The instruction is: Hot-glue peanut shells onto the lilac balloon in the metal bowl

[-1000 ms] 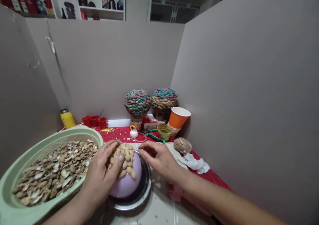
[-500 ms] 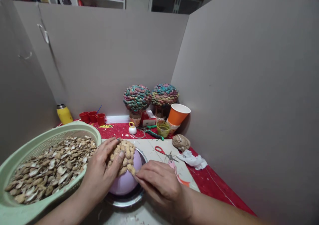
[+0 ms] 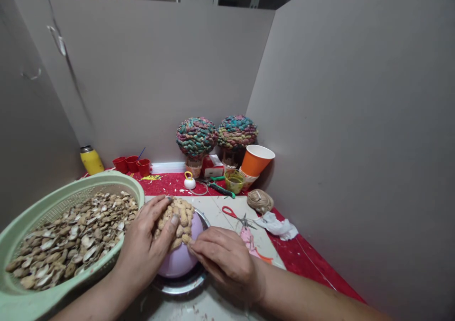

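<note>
A smooth purple ball [image 3: 177, 264], perhaps a balloon, sits in a round metal bowl [image 3: 181, 290]. Peanut shells [image 3: 183, 219] cover its upper part in close rows. My left hand [image 3: 149, 233] is curved over the shell-covered side, its thumb pressed on the shells and its fingers round the far left. At the lower edge of the shells, the thumb and fingertips of my right hand [image 3: 225, 259] pinch together at the end of a peanut shell that lies against the ball. The fingers partly hide this shell.
A green colander [image 3: 137, 188] full of loose shells stands at the left. Red-handled scissors [image 3: 229, 211], a twine ball [image 3: 260, 201] and white tissue [image 3: 279, 226] lie right. Behind are two colourful shell-covered trees [image 3: 196, 138], cups [image 3: 254, 160], pliers [image 3: 222, 190] and a yellow bottle [image 3: 91, 161]. Grey panels [image 3: 159, 75] enclose the table.
The view has tilted slightly down. My right fingertips have shifted a little at the edge shell, which now lies closer against the other shells. My left hand keeps its hold.
</note>
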Available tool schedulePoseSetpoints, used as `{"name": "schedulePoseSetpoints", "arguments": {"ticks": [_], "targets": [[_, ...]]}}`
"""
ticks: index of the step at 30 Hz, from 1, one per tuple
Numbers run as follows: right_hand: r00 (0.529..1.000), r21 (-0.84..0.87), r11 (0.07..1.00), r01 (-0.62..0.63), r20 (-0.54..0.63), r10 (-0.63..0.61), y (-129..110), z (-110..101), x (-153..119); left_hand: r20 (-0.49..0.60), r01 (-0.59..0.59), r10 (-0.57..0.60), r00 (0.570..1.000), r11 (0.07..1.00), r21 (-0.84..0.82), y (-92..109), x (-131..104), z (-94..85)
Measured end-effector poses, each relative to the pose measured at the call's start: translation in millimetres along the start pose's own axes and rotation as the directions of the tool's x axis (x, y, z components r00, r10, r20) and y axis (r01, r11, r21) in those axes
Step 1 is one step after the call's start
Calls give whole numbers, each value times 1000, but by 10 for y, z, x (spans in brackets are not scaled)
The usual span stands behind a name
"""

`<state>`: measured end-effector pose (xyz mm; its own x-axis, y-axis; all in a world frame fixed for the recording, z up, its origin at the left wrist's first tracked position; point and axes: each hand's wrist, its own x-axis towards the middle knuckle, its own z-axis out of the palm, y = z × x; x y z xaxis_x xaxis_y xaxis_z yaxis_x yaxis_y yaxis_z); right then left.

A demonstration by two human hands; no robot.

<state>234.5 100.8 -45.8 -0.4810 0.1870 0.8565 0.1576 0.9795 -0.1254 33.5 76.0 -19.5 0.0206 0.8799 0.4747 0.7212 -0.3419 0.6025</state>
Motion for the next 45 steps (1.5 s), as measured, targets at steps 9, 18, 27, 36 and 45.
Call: {"name": "schedulePoseSetpoints", "arguments": {"ticks": [9, 18, 27, 36, 45], "targets": [[998, 19, 998, -54, 31, 54, -25, -30, 62, -4, -6, 6, 1000, 1000, 4, 3, 0, 20], [995, 43, 994, -102, 3, 102, -49, -98, 11, -3, -5, 6, 1000, 1000, 10, 4, -17, 9], [997, 14, 996, -83, 6, 82, -27, -47, 83, -5, 4, -4, 1000, 1000, 10, -4, -36, 20], [999, 19, 999, -44, 29, 44, -4, -18, 99, -19, -6, 7, 1000, 1000, 15, -32, -32, 39], [999, -5, 1000, 8, 31, -8, 21, -124, 129, -25, -12, 13, 1000, 1000, 5, -34, -28, 20]]}}
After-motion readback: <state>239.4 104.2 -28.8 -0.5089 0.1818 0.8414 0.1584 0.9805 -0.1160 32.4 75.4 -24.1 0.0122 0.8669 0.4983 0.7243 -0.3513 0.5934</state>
